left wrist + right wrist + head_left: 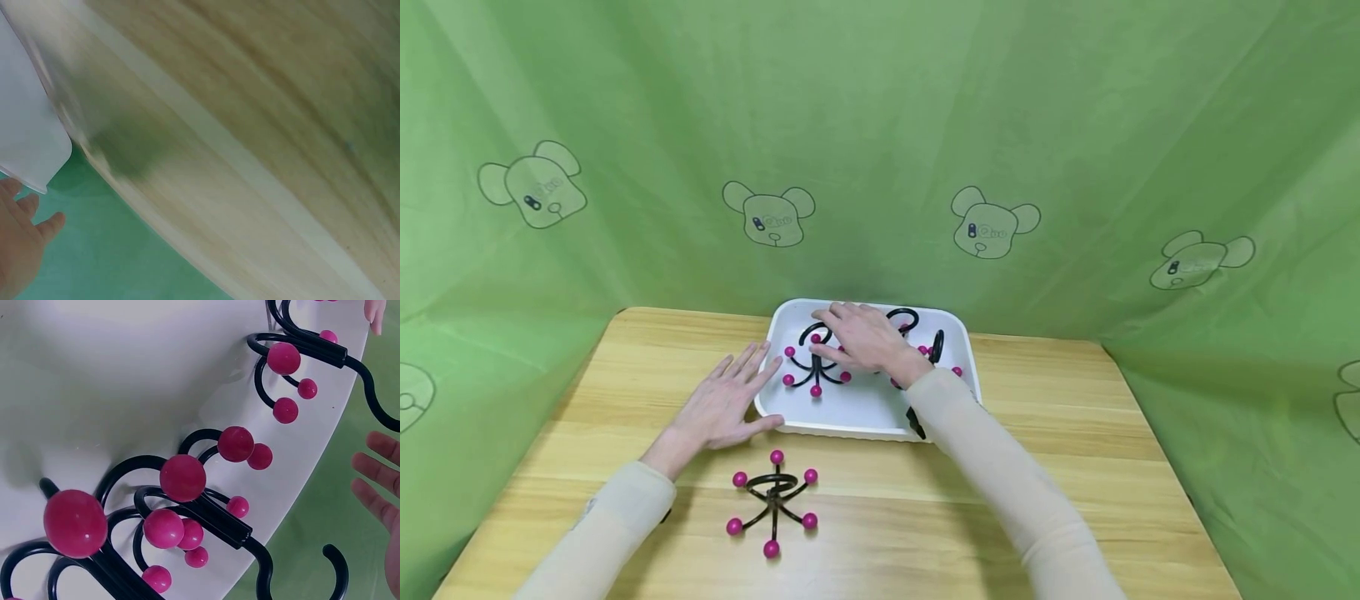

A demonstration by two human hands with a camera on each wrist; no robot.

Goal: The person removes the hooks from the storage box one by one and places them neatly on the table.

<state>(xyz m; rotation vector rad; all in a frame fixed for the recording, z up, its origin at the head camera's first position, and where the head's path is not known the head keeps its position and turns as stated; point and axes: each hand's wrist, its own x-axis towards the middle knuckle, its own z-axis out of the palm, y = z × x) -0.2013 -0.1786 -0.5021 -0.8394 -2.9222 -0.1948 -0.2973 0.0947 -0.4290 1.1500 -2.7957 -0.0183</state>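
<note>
A black hanger hook (817,363) with several curved prongs tipped in pink balls lies in the left part of a white tray (865,421). Above it hovers my right hand (868,337), fingers extended and holding nothing. Farther right in the tray are more hooks of this kind (938,346), partly hidden by the right arm; the right wrist view shows such a hook (222,519) up close. My left hand (722,408) has its fingers spread at the tray's left edge. Nearer me, another hanger hook (773,497) rests on the table, prongs spread.
The wooden table (1037,483) extends around the tray. Green cloth (880,125) printed with bear heads hangs behind and along both sides, close to the tray's far rim.
</note>
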